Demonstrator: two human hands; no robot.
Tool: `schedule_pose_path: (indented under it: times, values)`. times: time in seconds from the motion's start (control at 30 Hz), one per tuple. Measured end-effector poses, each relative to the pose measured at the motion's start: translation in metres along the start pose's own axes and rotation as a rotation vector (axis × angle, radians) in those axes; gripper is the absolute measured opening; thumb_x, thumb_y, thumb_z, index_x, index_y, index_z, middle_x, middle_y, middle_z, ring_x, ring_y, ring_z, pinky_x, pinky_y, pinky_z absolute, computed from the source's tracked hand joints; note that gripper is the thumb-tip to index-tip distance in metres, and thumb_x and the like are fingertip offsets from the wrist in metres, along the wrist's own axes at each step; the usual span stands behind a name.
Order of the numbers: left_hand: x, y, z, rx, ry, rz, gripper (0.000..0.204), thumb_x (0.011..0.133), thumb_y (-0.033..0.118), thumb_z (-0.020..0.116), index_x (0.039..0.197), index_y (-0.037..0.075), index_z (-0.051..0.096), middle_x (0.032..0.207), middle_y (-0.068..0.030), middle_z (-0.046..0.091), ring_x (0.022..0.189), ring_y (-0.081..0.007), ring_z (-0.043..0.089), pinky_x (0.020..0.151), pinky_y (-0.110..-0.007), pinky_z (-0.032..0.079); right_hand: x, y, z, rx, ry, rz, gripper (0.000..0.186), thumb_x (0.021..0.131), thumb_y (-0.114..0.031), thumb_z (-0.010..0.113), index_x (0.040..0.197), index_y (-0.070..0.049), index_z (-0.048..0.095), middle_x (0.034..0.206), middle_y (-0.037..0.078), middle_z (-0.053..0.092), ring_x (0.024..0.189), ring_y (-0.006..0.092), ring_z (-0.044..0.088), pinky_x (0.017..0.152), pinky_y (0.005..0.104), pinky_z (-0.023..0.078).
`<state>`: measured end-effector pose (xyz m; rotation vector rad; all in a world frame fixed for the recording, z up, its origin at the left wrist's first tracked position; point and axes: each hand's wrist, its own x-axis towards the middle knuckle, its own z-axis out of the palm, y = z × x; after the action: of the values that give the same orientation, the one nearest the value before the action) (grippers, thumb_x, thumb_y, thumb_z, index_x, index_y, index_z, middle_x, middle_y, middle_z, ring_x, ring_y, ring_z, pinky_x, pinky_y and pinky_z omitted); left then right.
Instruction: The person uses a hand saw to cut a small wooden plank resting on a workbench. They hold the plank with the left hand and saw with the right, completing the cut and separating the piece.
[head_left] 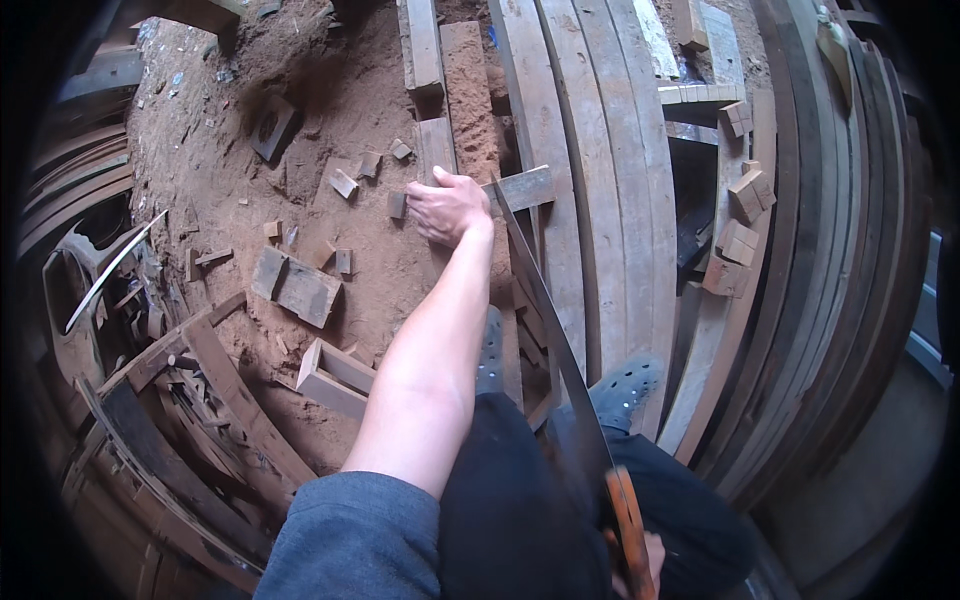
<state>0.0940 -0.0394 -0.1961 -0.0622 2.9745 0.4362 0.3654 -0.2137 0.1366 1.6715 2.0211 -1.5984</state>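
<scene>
Sandy ground and planks around: fingers of left hand clamped on wooden strip laid across boards, fingers of right hand round saw; a skipping saw or slipping strip could cut the nearby left hand

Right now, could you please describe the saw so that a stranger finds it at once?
Find the long grey planks right of centre. Over their left side, the saw slants down to the right hand. Its dark blade and orange handle set it apart from the planks.
</scene>
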Motion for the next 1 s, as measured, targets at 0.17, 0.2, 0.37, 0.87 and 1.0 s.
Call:
schedule_pose_path:
  times: [0.17, 0.2, 0.37, 0.87, 1.0]
  values:
    - [0.003, 0.001, -0.004, -0.022, 0.014, -0.03, 0.032, 0.088, 0.034, 0.052, 0.097, 0.004, 0.047, 0.098, -0.0148, 0.059, 0.098, -0.0309, 0.056, 0.081, -0.044, 0.042, 0.048, 0.023, 0.027, 0.306, -0.022, -0.173, 0.025, 0.071, -0.018, 0.065, 0.061, -0.004, 0.047, 0.052, 0.009, 0.043, 0.043, 0.0264, 0.048, 0.043, 0.0352, 0.034]
    - [0.004, 0.002, -0.004, -0.015, 0.009, -0.031, 0.032, 0.088, 0.033, 0.052, 0.098, 0.003, 0.048, 0.098, -0.0156, 0.058, 0.099, -0.0314, 0.056, 0.082, -0.044, 0.042, 0.047, 0.027, 0.028, 0.3, 0.003, -0.151, 0.026, 0.071, -0.017, 0.065, 0.06, -0.004, 0.046, 0.052, 0.009, 0.042, 0.043, 0.0262, 0.048, 0.043, 0.0354, 0.034]
    - [0.006, 0.003, -0.004, -0.024, -0.019, -0.024, 0.033, 0.088, 0.032, 0.05, 0.099, 0.001, 0.048, 0.098, -0.0178, 0.058, 0.1, -0.0327, 0.056, 0.085, -0.044, 0.042, -0.01, 0.006, 0.008, 0.249, 0.004, 0.022, 0.022, 0.07, -0.016, 0.064, 0.061, -0.003, 0.049, 0.054, 0.011, 0.046, 0.045, 0.0285, 0.05, 0.045, 0.0373, 0.036]
    - [0.006, -0.001, -0.003, -0.002, -0.025, -0.02, 0.037, 0.088, 0.034, 0.049, 0.103, 0.001, 0.048, 0.099, -0.0182, 0.058, 0.1, -0.0332, 0.056, 0.086, -0.045, 0.042, -0.015, 0.009, 0.004, 0.311, -0.017, 0.075, 0.019, 0.066, -0.014, 0.066, 0.063, -0.002, 0.052, 0.053, 0.009, 0.05, 0.049, 0.0285, 0.059, 0.048, 0.0365, 0.046]
    - [0.005, -0.006, -0.001, -0.035, -0.052, 0.028, 0.036, 0.086, 0.034, 0.054, 0.101, 0.002, 0.047, 0.097, -0.0176, 0.058, 0.1, -0.0333, 0.056, 0.083, -0.045, 0.043, 0.035, 0.025, 0.026, 0.485, -0.054, 0.012, 0.021, 0.071, -0.016, 0.065, 0.064, -0.002, 0.052, 0.053, 0.01, 0.047, 0.045, 0.0261, 0.053, 0.044, 0.0355, 0.039]
